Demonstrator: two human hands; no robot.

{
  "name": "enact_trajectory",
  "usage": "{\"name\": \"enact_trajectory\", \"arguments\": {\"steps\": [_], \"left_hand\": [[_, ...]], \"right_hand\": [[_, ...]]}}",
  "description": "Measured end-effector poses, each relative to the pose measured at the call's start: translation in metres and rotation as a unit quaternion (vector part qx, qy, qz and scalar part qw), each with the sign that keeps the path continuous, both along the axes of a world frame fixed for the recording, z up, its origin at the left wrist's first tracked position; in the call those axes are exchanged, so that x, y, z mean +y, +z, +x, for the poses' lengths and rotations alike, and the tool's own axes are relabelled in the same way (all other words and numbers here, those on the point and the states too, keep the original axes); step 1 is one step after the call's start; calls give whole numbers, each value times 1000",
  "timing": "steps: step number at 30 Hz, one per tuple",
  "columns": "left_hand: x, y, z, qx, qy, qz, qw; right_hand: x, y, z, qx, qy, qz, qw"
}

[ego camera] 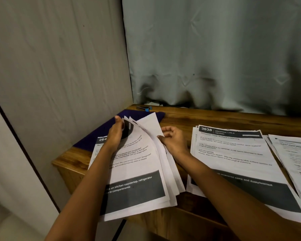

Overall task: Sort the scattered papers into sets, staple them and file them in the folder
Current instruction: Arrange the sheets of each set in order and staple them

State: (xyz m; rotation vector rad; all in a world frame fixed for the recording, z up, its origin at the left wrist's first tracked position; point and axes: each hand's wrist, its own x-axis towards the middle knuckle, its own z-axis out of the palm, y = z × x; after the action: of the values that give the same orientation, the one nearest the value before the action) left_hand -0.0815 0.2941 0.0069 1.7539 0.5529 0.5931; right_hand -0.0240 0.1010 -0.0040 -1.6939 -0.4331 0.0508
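A stack of printed sheets (137, 173) about refrigerator items lies at the left end of the wooden table (215, 119). My left hand (116, 133) holds the top edge of its upper sheets, curling them up. My right hand (174, 140) grips the fanned right edges of the same stack. A second stack headed 3638 (233, 153) lies to the right, under my right forearm. A third pile (292, 153) sits at the far right edge. A dark purple folder (97, 133) lies under the left stack. A small stapler (144, 108) with a blue end rests at the table's back.
A grey panel wall stands close on the left and a pale curtain hangs behind the table. The table's front left corner juts out near my left forearm. Bare wood shows between the two stacks and along the back.
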Motion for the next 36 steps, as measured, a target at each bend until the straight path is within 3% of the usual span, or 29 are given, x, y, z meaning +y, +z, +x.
{"name": "enact_trajectory", "arguments": {"steps": [6, 13, 22, 30, 36], "left_hand": [[7, 1, -8, -31, -86, 129, 987], [9, -7, -2, -20, -71, 195, 978], [-2, -3, -10, -35, -10, 85, 996], [0, -2, -5, -40, 49, 1, 998], [7, -3, -5, -26, 57, -30, 998]], "right_hand": [[-13, 14, 14, -50, -140, 76, 986], [-65, 40, 50, -85, -318, 247, 911], [-115, 44, 75, -40, -405, 388, 827], [-112, 39, 82, -49, -404, 374, 833], [-104, 36, 83, -39, -372, 312, 873]]}}
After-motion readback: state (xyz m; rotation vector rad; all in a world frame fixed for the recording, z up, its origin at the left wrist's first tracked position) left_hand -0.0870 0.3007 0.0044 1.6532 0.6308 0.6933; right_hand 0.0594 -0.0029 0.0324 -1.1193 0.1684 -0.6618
